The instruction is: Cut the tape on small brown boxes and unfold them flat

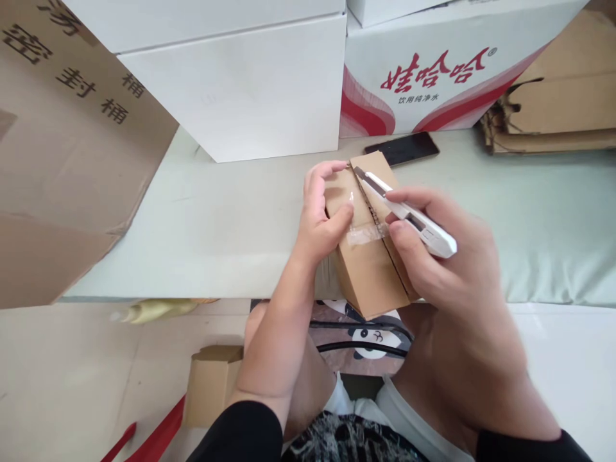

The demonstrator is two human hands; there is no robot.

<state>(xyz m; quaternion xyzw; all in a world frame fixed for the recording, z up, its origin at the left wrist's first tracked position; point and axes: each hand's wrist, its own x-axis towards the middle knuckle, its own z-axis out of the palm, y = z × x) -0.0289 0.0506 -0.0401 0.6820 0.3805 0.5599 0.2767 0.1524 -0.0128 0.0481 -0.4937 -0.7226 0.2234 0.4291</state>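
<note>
A small brown cardboard box (375, 276) rests on the edge of the pale green surface, tilted toward me. Clear tape (366, 235) crosses the seam between its top flaps. My left hand (325, 208) grips the box's left side, thumb on top near the tape and fingers at the far edge. In my right hand (447, 250) is a white utility knife (414, 218), held between thumb and fingers. Its tip lies at the far end of the seam; whether the blade touches the cardboard I cannot tell.
A black phone (404, 149) lies just behind the box. White cartons (269, 90) and a red-lettered carton (433, 83) stand at the back. A large cardboard box (72, 160) is at left, flattened cardboard (563, 96) at right. Another small box (212, 385) sits below, left of my legs.
</note>
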